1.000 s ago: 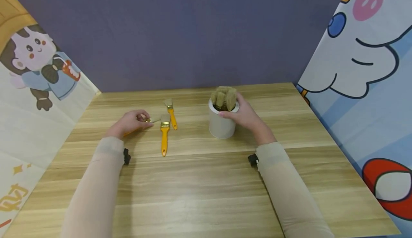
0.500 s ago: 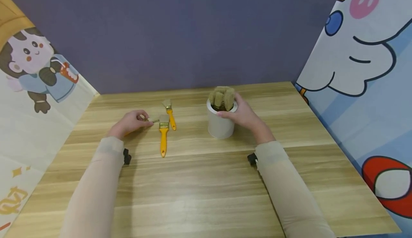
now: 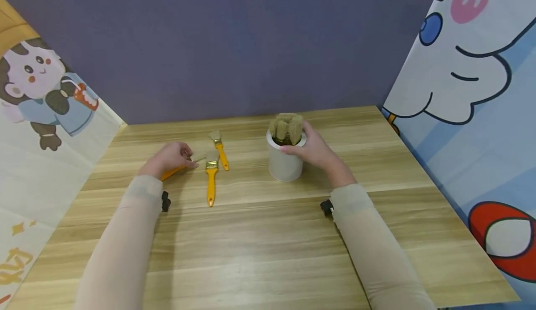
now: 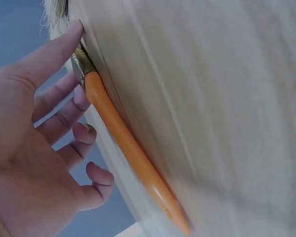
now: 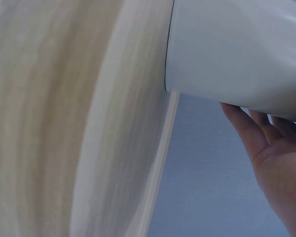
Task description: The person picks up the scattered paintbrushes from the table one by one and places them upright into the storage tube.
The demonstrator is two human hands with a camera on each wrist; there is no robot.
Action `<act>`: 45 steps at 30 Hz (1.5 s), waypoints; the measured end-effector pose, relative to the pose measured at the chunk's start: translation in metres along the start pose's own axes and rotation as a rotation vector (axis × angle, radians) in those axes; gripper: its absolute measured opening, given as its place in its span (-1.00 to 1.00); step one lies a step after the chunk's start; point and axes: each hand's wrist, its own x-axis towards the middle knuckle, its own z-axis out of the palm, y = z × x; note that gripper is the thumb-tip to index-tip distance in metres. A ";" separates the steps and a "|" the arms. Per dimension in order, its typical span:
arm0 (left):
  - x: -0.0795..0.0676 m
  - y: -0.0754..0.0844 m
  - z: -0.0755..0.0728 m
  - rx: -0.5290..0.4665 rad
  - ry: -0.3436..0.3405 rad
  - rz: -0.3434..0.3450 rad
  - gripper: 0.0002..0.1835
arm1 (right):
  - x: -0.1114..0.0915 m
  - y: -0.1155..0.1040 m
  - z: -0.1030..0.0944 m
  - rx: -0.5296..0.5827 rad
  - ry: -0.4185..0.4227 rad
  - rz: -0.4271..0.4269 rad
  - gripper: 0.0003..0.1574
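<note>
My left hand (image 3: 168, 157) is over a paintbrush (image 4: 130, 148) with an orange handle, left of two other brushes. In the left wrist view, the thumb and fingertips pinch its metal ferrule, and the handle lies along the tabletop. My right hand (image 3: 315, 151) holds a white cylindrical can (image 3: 285, 166) at the top, thumb over the rim and fingers round the far side. Standing upright on the table, the can has several tan bristly tufts (image 3: 286, 127) sticking out. From the right wrist, the can's smooth wall shows with fingertips against it.
Two more orange-handled paintbrushes lie between the hands: a wide one (image 3: 211, 184) nearer me and a narrower one (image 3: 222, 154) behind it. The wood-grain table (image 3: 251, 249) ends at a dark back wall (image 3: 251, 44), with cartoon-printed panels on both sides.
The left hand's brush has turned slightly, showing more of its orange handle beside the hand. The right hand keeps its hold on the can. The head view has shifted slightly.
</note>
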 end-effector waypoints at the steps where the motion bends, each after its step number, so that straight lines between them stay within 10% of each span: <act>1: -0.001 -0.001 0.000 0.007 0.009 -0.001 -0.43 | 0.000 0.000 0.000 -0.002 -0.002 0.001 0.41; 15: -0.004 0.007 -0.026 -0.085 0.183 0.008 -0.51 | 0.001 0.002 -0.001 -0.012 0.005 0.007 0.43; 29: -0.052 0.184 -0.054 -0.547 0.423 0.241 -0.52 | 0.002 0.000 0.001 0.002 0.003 -0.024 0.39; 34: -0.070 0.242 -0.046 -0.534 0.506 0.334 -0.63 | 0.003 -0.001 -0.001 0.006 0.005 -0.009 0.39; 45: -0.055 0.268 -0.004 -0.478 0.557 0.407 -0.69 | 0.004 0.000 0.000 -0.020 -0.003 0.002 0.38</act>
